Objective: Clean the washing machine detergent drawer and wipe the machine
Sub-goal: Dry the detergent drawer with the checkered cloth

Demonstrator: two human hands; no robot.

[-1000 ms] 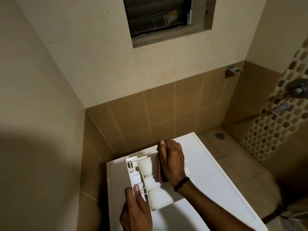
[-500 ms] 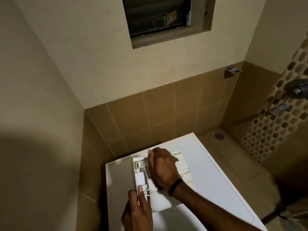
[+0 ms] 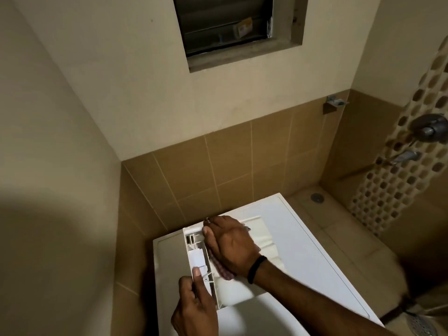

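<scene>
The white detergent drawer (image 3: 197, 257) lies on top of the white washing machine (image 3: 305, 258). My left hand (image 3: 196, 309) grips the drawer's near end, thumb up along its left compartment. My right hand (image 3: 230, 246), a black band on its wrist, lies palm-down across the drawer's far end. Under that palm it holds a pink checked cloth (image 3: 224, 272), which peeks out below the hand. Most of the drawer's right side is hidden by the hand.
Brown wall tiles (image 3: 218, 170) rise right behind the machine, with a plain wall at the left. A floor drain (image 3: 317, 197) sits in the back corner. Shower fittings (image 3: 429, 128) are on the mosaic wall at right. A louvred window (image 3: 225, 20) is overhead.
My right hand has slid with the cloth from the drawer's middle toward its far left end and turned flatter. The left hand keeps its hold.
</scene>
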